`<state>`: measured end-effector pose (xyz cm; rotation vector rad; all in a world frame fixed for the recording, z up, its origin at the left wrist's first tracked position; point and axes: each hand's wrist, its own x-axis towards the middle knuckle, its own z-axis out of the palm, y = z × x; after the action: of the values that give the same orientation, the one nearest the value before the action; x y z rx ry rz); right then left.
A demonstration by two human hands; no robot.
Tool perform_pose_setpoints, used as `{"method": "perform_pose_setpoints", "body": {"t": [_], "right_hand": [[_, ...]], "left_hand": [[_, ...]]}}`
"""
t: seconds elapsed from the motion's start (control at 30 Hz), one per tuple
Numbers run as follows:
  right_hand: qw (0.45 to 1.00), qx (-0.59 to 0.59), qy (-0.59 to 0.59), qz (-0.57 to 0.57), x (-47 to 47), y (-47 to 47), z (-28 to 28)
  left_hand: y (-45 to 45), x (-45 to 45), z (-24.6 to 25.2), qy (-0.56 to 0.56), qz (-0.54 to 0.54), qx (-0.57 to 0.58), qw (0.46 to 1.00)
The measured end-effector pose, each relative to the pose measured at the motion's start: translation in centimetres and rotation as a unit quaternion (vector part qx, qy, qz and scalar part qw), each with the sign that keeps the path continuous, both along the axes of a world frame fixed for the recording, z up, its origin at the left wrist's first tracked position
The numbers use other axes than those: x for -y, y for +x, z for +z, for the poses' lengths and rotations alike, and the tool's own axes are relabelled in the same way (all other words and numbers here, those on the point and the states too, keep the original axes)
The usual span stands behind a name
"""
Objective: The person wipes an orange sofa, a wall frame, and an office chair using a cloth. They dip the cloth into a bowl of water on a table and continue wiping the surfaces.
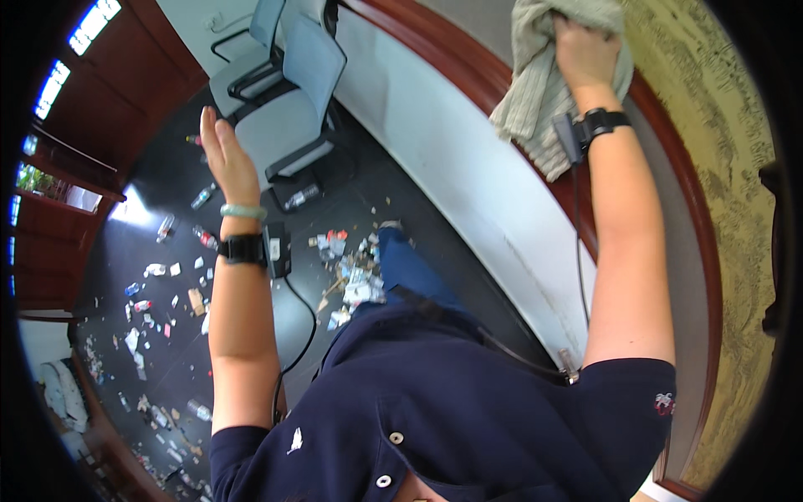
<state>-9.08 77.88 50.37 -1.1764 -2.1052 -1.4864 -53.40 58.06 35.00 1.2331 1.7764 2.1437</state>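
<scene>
My right hand (588, 53) grips a bunched, light grey-beige ribbed cloth (533, 119), which looks like knitwear. The cloth lies against a dark red wooden ledge (483, 75) on the wall, and its lower end hangs over the edge. My left hand (229, 154) is raised at the left with its fingers extended and nothing in it; a pale green bangle (243, 212) circles that wrist. Behind the left hand, and lower, stands a grey chair (282, 125) with black armrests. Both wrists wear black straps with small cabled devices.
Scraps of paper and litter (361, 282) lie heaped by my foot on the dark floor. Several plastic bottles (202, 196) and a cardboard piece (196, 302) are scattered at the left. A second chair (251, 69) stands behind the first. A patterned yellowish panel (721, 188) borders the ledge.
</scene>
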Motion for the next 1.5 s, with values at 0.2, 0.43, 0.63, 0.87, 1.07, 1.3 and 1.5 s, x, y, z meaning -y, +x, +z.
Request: {"method": "perform_pose_setpoints", "body": {"t": [0.2, 0.43, 0.63, 0.87, 1.07, 1.3, 1.5], "right_hand": [[1.000, -0.017, 0.014, -0.006, -1.7, 1.6, -1.4], [0.997, -0.066, 0.027, 0.037, -2.7, 1.2, -2.7], [0.994, -0.095, 0.001, 0.053, -2.1, 1.9, -3.9], [0.982, -0.116, 0.036, 0.143, -6.4, -4.3, -3.1], [0.981, -0.115, 0.012, 0.154, -12.1, -12.5, -1.7], [0.993, -0.062, 0.009, 0.105, -17.7, -18.2, -1.1], [0.988, -0.087, -0.062, 0.111, -21.7, -21.6, -0.7]], "left_hand": [[1.9, 1.5, -0.1, 0.021, 0.038, -0.062, 0.997], [5.2, 3.2, 0.0, 0.042, 0.020, -0.088, 0.995], [10.8, 1.9, -1.6, 0.058, -0.033, -0.077, 0.995], [10.1, -1.2, -2.1, 0.054, -0.057, -0.087, 0.993], [3.0, -2.7, -0.8, 0.025, 0.000, -0.070, 0.997], [-2.1, -7.4, -1.1, 0.030, 0.023, -0.052, 0.998], [-3.9, -12.5, -1.4, 0.024, -0.013, -0.045, 0.999]]}}
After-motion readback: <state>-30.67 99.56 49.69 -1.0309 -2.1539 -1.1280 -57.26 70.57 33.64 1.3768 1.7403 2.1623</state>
